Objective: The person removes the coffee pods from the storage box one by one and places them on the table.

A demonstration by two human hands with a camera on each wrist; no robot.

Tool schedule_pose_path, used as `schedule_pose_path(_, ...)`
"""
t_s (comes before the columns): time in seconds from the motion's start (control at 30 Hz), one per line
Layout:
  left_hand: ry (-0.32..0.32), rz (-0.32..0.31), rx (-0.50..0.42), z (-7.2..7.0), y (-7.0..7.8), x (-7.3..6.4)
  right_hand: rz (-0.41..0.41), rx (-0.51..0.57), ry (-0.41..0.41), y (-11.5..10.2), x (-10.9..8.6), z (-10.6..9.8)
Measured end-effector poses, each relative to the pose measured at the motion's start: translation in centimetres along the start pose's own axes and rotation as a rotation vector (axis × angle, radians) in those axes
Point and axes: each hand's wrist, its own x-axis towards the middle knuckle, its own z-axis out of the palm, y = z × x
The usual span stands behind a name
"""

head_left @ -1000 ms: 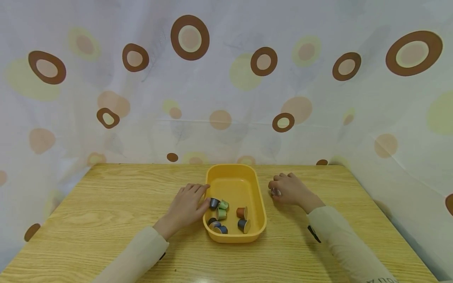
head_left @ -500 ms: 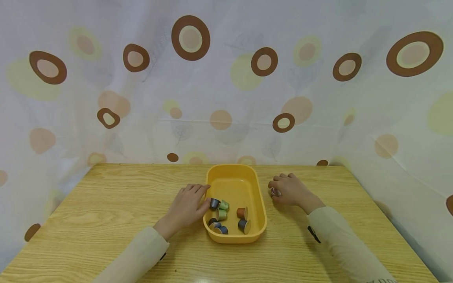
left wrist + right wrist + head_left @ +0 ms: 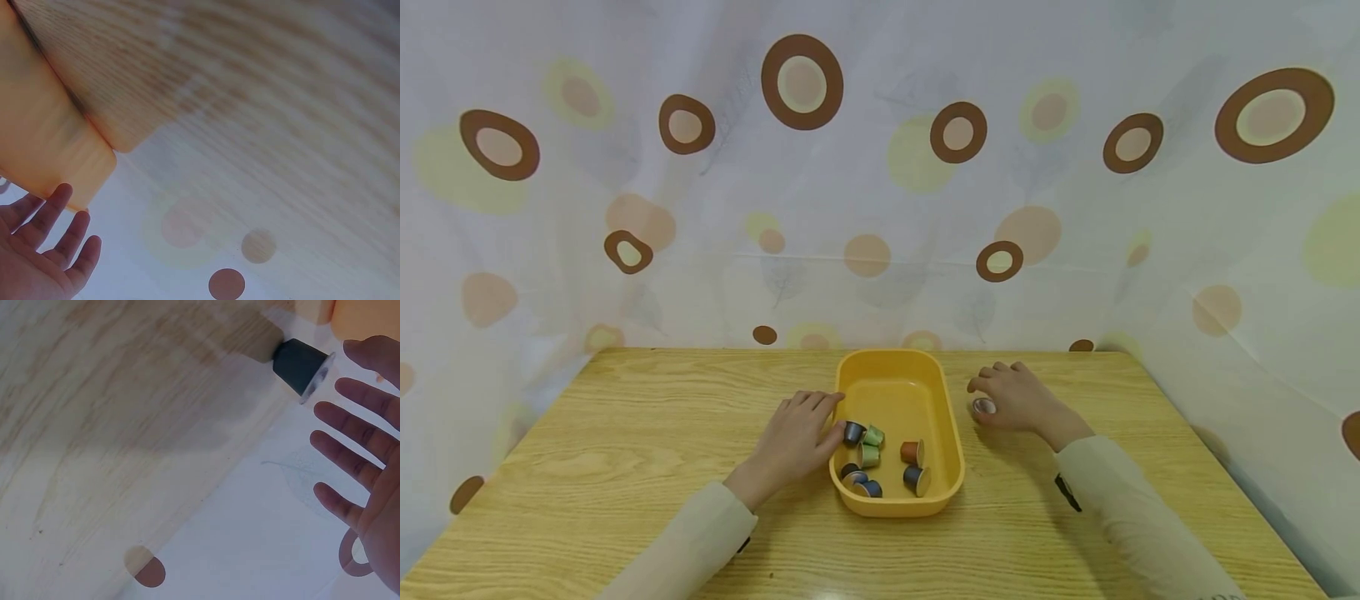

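Note:
A coffee capsule [image 3: 984, 406] stands on the table right of the yellow tray [image 3: 957, 433], its silvery lid facing up; its dark cup [image 3: 300, 365] shows in the right wrist view. My right hand [image 3: 1018, 400] is over it, fingers spread and apart from the capsule in the right wrist view. My left hand [image 3: 793, 437] rests at the tray's left rim, index finger and thumb at the edge, the other fingers loosely extended. Inside the tray lie several capsules: a dark grey one [image 3: 853, 432], green ones [image 3: 868, 454], a brown-orange one [image 3: 912, 452] and blue ones [image 3: 916, 479].
The wooden table [image 3: 647, 433] extends to both sides of the tray. A white curtain [image 3: 865, 167] with brown and yellow spots hangs behind it and at the sides.
The right hand's fingers have loosened and lifted slightly off the capsule, which stays in place. My left hand and the tray look unchanged.

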Motion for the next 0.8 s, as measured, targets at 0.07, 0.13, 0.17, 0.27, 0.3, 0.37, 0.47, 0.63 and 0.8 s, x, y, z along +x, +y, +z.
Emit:
schedule_pose_path(0.07,0.002,0.002,-0.002,0.0,0.0,0.0,0.008,0.007,0.002,0.0,0.0,-0.2)
schedule_pose_path(0.13,0.003,0.001,-0.001,0.0,0.0,0.0,0.015,0.011,0.003,0.0,0.1,-0.4)
schedule_pose_path(0.17,0.002,0.001,0.0,0.0,0.0,0.0,0.017,0.011,0.002,-0.1,0.1,-0.5)
schedule_pose_path(0.27,0.003,0.001,0.003,-0.1,0.0,0.0,0.017,-0.001,0.004,-0.2,0.2,-0.8)
schedule_pose_path(0.3,0.002,0.0,0.005,-0.1,0.0,0.0,0.015,-0.005,0.009,-0.3,0.2,-0.9)
schedule_pose_path(0.37,0.001,-0.002,0.006,-0.1,0.1,0.0,0.007,-0.017,0.021,-0.5,0.2,-1.0)
schedule_pose_path(0.47,-0.003,-0.007,0.007,-0.1,0.1,0.0,-0.007,-0.04,0.047,-0.9,0.3,-1.4)
schedule_pose_path(0.63,0.009,-0.006,0.008,-0.1,0.0,0.0,-0.034,-0.057,0.083,-1.6,0.5,-2.0)
schedule_pose_path(0.8,0.01,-0.008,0.017,0.1,0.0,0.0,-0.058,-0.065,0.097,-2.4,0.7,-2.2)
